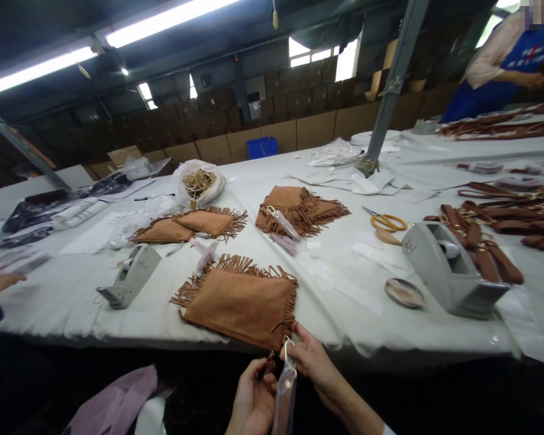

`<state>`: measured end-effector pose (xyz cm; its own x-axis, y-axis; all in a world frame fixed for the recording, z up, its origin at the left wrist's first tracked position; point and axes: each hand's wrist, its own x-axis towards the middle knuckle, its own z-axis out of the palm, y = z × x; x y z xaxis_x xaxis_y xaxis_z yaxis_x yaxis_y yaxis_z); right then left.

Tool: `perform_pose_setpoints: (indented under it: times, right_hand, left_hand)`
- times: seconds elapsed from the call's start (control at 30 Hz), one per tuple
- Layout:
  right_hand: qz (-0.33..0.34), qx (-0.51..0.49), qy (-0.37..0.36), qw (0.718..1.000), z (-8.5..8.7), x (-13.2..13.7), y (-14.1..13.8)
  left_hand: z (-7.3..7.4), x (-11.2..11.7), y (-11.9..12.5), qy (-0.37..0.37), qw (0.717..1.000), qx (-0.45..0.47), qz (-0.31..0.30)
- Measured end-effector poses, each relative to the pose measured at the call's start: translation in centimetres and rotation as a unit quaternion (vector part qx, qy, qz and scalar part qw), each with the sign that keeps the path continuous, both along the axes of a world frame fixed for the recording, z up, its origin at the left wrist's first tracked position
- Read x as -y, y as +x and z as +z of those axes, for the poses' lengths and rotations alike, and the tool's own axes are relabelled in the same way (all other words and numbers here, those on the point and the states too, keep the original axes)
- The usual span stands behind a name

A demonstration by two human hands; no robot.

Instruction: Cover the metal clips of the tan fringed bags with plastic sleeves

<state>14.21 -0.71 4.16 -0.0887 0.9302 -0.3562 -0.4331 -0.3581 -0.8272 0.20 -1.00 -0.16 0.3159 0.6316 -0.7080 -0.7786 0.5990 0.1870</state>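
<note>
A tan fringed pouch (238,302) lies flat near the front edge of the white-covered table, one corner reaching over the edge. At that corner my left hand (254,396) is closed, its fingertips pinching a small brown zipper pull with a gold-coloured fitting. My right hand (315,362) grips the gold clasp (289,348) of a wrist strap (283,399) against the fringe. Clear plastic wraps this strap, which hangs down between my hands. Whether the clasp is hooked to the pouch cannot be made out.
Behind are more fringed pouches (283,205), (208,222). Tape dispensers (136,272), (453,266) flank the work area. Yellow-handled scissors (387,222), a tape roll (404,293) and brown straps (485,241) lie rightward. A co-worker's hand (2,283) reaches in at left; another person (503,66) stands far right.
</note>
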Motion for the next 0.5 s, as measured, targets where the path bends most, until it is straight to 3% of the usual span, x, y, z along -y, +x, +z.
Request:
perform_pose_setpoints:
  times: [0.23,0.3,0.4,0.5]
  right_hand:
    - [-0.001,0.066,0.001,0.998,-1.2,-0.3,0.0]
    - [0.001,0.074,0.004,0.997,-1.5,-0.3,0.0]
    - [0.0,0.084,0.012,0.996,-1.8,-0.3,0.0]
    - [0.005,0.104,0.026,0.994,-1.9,-0.2,-0.1]
  left_hand:
    - [-1.1,2.1,-1.8,0.024,0.989,-0.134,0.052]
    - [-1.8,3.0,-2.6,0.052,0.976,-0.21,0.03]
    - [-2.1,4.1,-3.7,0.139,0.924,-0.352,-0.053]
    - [-1.3,4.4,-4.3,0.228,0.843,-0.47,-0.13]
